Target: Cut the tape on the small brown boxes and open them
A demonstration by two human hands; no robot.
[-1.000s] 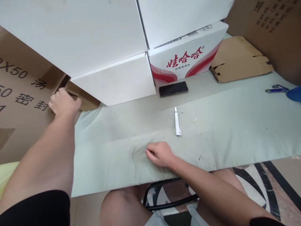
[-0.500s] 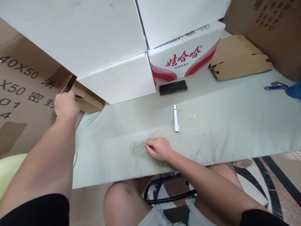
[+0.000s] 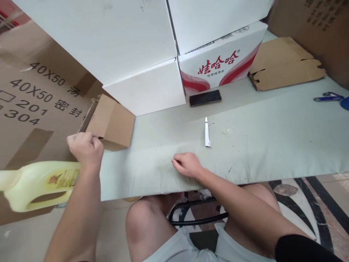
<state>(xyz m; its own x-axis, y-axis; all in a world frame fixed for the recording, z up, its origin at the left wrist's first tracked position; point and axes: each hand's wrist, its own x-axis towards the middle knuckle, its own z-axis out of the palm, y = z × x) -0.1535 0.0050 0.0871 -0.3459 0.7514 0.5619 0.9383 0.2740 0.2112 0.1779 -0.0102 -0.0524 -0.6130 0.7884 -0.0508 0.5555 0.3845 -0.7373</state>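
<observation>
My left hand [image 3: 85, 147] is closed on the near edge of a small brown cardboard box [image 3: 112, 122] at the left end of the pale green table cover [image 3: 272, 138]. The box sits partly on the cover, just in front of the stacked white boxes [image 3: 144, 89]. My right hand [image 3: 187, 164] rests on the cover near its front edge, fingers curled loosely with nothing visible in them. A white utility knife [image 3: 207, 131] lies a little beyond the right hand. A black phone [image 3: 205, 98] lies flat further back.
A white carton with red lettering [image 3: 220, 65] stands behind the phone. Flattened cardboard [image 3: 283, 63] lies at the back right, blue-handled scissors [image 3: 325, 96] at the right edge. A large printed carton [image 3: 32, 105] and a yellow plastic jug [image 3: 38, 183] are on the left.
My left hand has drawn the small brown box out from beside the white boxes toward me. The right hand has stayed in place on the cover. The view has shifted left.
</observation>
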